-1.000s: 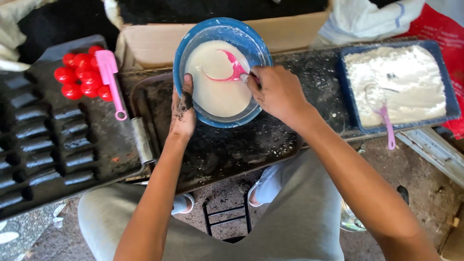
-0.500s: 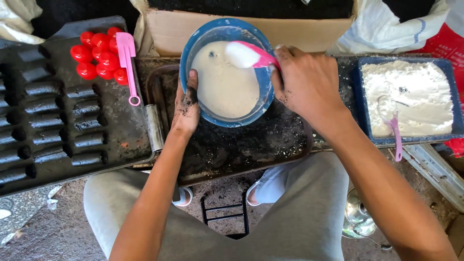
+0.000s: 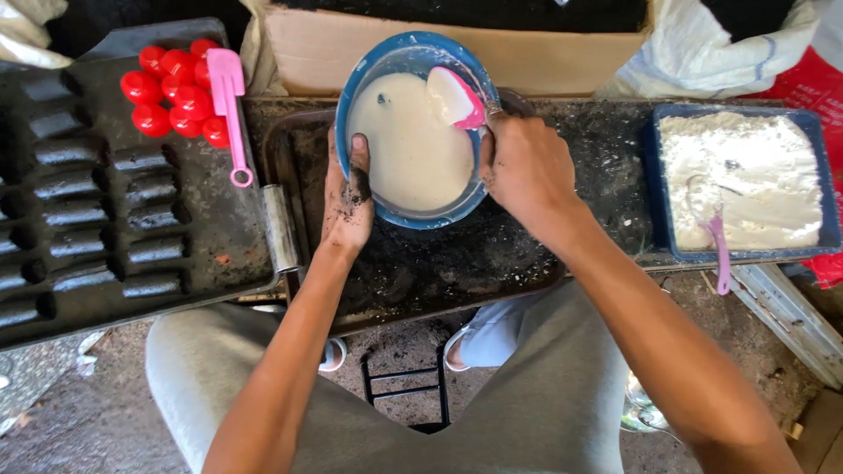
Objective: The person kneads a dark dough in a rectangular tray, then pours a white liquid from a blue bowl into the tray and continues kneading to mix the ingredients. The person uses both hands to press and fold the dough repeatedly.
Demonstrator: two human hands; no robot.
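A: Bowl status? Start from the near side.

B: Nearest: grey trousers, with a dark stool frame partly hidden between the knees. Both forearms rise from the bottom edge, elbows cut off.

A: Hands?

B: Left hand clamps the blue bowl's near-left rim, thumb hooked over the edge into the bowl, the other fingers hidden under the wall. Skin smeared with dark soot. Right hand is closed round the handle of a pink spatula; handle fully hidden in the fist, only the batter-coated blade shows.

A: Where does the bowl sit?

B: On a blackened metal tray, centre of view. Pale batter fills most of it, with a few dark specks near the top left. Blade is against the far-right inside wall.

A: Sides?

B: Left: black mould plate with rows of oblong cavities, cut off at the frame edge. Beyond it, red balls in a cluster, and a second pink spatula just beside them. Right: blue tub of flour, pink spoon handle sticking out, bowl end buried.

A: Far end?

B: Cardboard box, top cropped, contents unreadable.
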